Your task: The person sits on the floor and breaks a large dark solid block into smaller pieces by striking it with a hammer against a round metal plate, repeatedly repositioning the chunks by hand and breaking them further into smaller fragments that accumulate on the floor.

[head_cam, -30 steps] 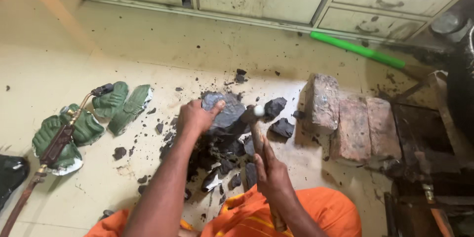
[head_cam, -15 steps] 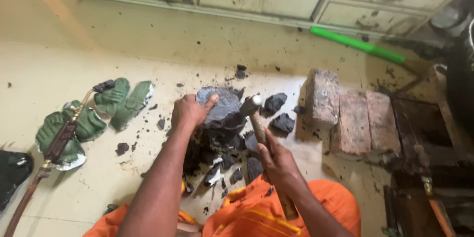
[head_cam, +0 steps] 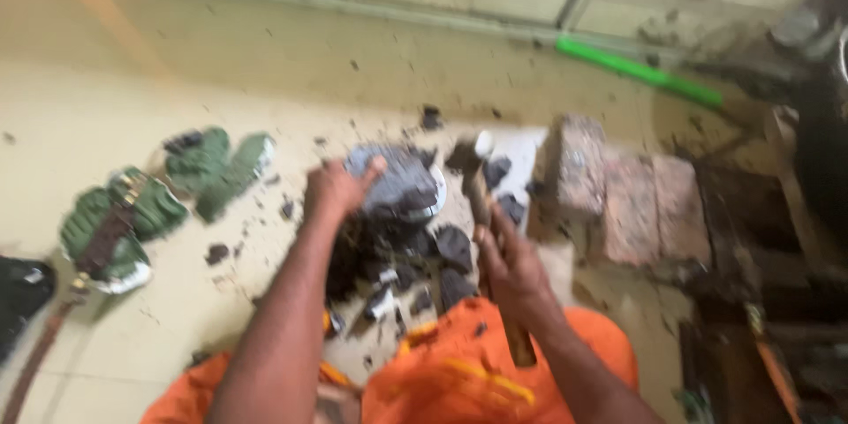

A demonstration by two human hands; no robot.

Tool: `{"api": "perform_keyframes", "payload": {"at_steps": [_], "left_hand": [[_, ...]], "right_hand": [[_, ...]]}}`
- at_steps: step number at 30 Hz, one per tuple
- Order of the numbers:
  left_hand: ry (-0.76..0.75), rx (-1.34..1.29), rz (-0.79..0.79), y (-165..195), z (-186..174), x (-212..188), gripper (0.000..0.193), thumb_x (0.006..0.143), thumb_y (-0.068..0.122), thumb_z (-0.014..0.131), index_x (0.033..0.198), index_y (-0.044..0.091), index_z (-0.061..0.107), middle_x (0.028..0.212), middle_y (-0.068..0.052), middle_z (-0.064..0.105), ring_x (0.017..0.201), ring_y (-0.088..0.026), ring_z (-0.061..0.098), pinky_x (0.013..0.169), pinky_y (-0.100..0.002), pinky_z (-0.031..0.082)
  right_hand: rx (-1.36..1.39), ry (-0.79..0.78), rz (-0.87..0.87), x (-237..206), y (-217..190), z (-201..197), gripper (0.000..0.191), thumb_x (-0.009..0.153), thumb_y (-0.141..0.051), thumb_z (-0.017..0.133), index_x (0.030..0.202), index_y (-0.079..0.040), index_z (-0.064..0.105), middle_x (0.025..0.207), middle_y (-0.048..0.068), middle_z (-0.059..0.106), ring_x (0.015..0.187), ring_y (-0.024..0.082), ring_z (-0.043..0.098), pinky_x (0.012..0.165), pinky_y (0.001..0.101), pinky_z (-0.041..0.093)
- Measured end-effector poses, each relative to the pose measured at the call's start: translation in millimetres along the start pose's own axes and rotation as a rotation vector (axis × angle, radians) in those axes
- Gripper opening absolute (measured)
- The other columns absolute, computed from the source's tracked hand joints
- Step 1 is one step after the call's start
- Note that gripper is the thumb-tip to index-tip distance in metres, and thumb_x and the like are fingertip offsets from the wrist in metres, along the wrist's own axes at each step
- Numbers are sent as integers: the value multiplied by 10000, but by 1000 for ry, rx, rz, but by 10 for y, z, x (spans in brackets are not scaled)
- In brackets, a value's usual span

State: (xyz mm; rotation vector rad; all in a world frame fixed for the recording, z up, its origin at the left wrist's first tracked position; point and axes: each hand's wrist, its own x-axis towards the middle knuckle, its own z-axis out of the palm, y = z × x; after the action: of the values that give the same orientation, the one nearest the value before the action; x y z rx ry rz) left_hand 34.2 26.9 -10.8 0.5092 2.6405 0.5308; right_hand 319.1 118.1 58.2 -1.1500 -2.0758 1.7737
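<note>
My left hand [head_cam: 337, 189] rests on a big dark grey lump [head_cam: 399, 184] lying on the floor, steadying its left side. My right hand [head_cam: 511, 267] grips the wooden handle of a hammer [head_cam: 481, 185], whose pale head hangs just right of the lump's top. Below the lump sits a heap of black broken pieces [head_cam: 415, 256], reaching to my orange-clad knees [head_cam: 459, 380]. The picture is blurred by motion.
Reddish bricks [head_cam: 618, 194] lie in a row to the right, beside a dark wooden frame [head_cam: 751, 238]. Green sandals [head_cam: 159, 194] and a brown strap [head_cam: 84, 265] lie at left. A green stick [head_cam: 636, 71] leans by the pale cabinets at the back.
The hammer has swung up and forward, its head now beside the lump's top. My left hand has stayed on the lump. The view has tilted slightly and blurred.
</note>
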Motion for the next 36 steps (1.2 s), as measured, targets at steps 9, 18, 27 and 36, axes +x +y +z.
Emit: {"api": "perform_keyframes", "payload": {"at_steps": [9,18,27,36], "left_hand": [[-24,-13,18,-39,76,37,1049,797,865,541,1358,-20,580,1288,-283,637,1212,-388,638,970,-516,568],[-74,-96,-101,24,-25,-25,1027,745,824,591,1377,15,553,1275,-242,671,1148,-375,700,932,-516,602],[42,-42,6,-124,-43,2,1013,800,856,612,1184,-80,672,1108,-312,722,1070,-416,719,916,-482,602],[24,-96,65,-163,-13,-28,951,846,835,545,1144,-55,697,1108,-306,711,1091,-422,707,941,-510,581]], "right_hand": [[-80,59,-168,45,-2,197,662,1034,-244,581,1630,-217,295,747,-49,550,515,96,515,461,273,486],[339,306,-627,-101,-55,-226,568,1080,-152,477,1612,-225,293,701,16,531,472,78,486,377,254,467],[-69,22,322,-20,-76,-73,559,1054,-317,462,1605,-376,386,566,11,516,431,104,455,364,273,428],[102,59,-278,5,-161,60,652,1042,-258,458,1642,-254,202,619,-16,510,410,87,484,332,271,464]]}}
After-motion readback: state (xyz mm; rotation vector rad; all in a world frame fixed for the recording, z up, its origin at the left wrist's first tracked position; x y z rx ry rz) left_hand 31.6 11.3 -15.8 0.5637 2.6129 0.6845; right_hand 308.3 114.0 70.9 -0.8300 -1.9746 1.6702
